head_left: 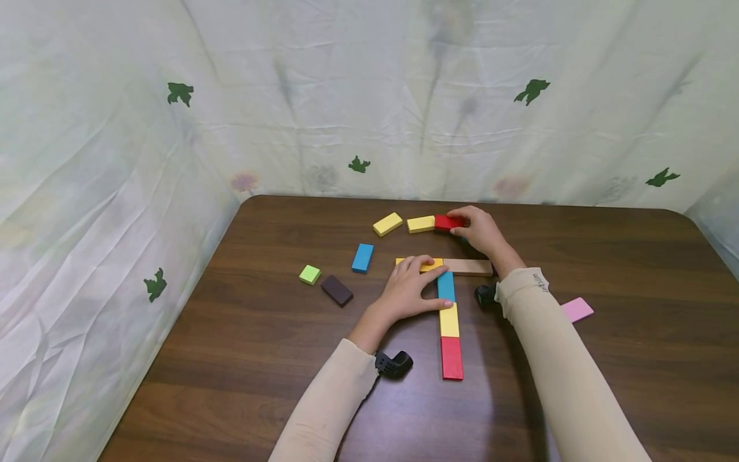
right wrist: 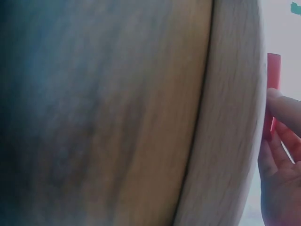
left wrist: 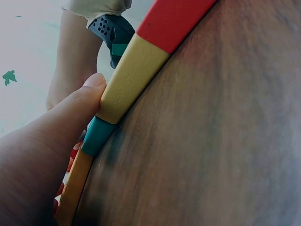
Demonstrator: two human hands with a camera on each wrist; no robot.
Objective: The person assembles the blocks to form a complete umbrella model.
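Observation:
My right hand [head_left: 479, 230] pinches a red block [head_left: 444, 222] between thumb and fingers at the back of the table. One end of this block meets a yellow block [head_left: 421, 224]. My left hand [head_left: 407, 290] rests over a T-shaped layout, fingers fairly straight on an orange-yellow block [head_left: 436, 263], partly hidden. Its thumb touches the layout's stem near where a blue block [head_left: 446, 286] meets a yellow block [left wrist: 134, 77]. A red block [head_left: 452, 358] ends the stem. Beside the orange-yellow block lies a light wood block [right wrist: 230, 113]. A blue bit shows beneath my right hand.
Loose on the brown table [head_left: 231, 359] lie a yellow block [head_left: 387, 224], a blue block [head_left: 362, 258], a green block [head_left: 310, 274] and a dark brown block [head_left: 337, 290]. A pink block [head_left: 577, 310] lies by the right forearm. Cloth [head_left: 392, 96] hangs behind the table.

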